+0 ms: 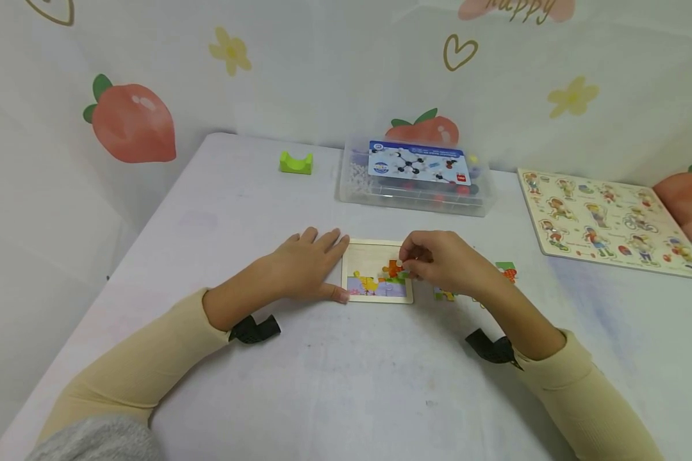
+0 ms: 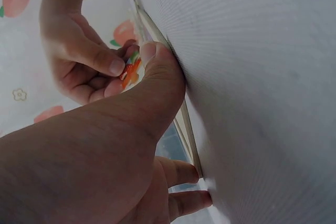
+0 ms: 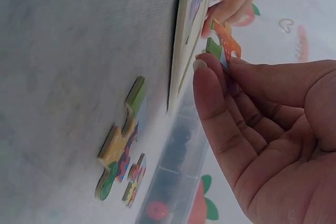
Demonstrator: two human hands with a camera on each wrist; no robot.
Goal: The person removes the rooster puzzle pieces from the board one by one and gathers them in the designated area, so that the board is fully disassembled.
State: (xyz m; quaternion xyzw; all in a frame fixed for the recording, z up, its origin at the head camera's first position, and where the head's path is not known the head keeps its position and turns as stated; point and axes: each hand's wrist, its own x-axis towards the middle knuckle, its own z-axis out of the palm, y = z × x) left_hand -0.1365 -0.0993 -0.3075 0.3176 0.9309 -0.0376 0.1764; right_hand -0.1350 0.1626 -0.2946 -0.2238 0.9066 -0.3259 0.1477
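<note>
A small wooden puzzle tray (image 1: 371, 242) lies on the table, its lower part filled with joined pieces (image 1: 375, 287) in purple and yellow. My left hand (image 1: 308, 266) rests along the tray's left side with fingers spread, the thumb at the near corner. Over the tray's right half, my right hand (image 1: 441, 259) pinches a jigsaw piece (image 3: 227, 43) between thumb and fingers; it is orange with green and blue. In the right wrist view the piece is tilted above the tray. Loose jigsaw pieces (image 3: 119, 148) lie on the table right of the tray, partly hidden by my right arm in the head view.
Behind the tray stands a clear plastic box (image 1: 418, 203) with a blue molecule-picture label. A green curved block (image 1: 296, 164) sits at the back left. To the far right lies a wooden picture board (image 1: 617, 224) with several figures. A printed cloth (image 1: 300, 77) hangs behind.
</note>
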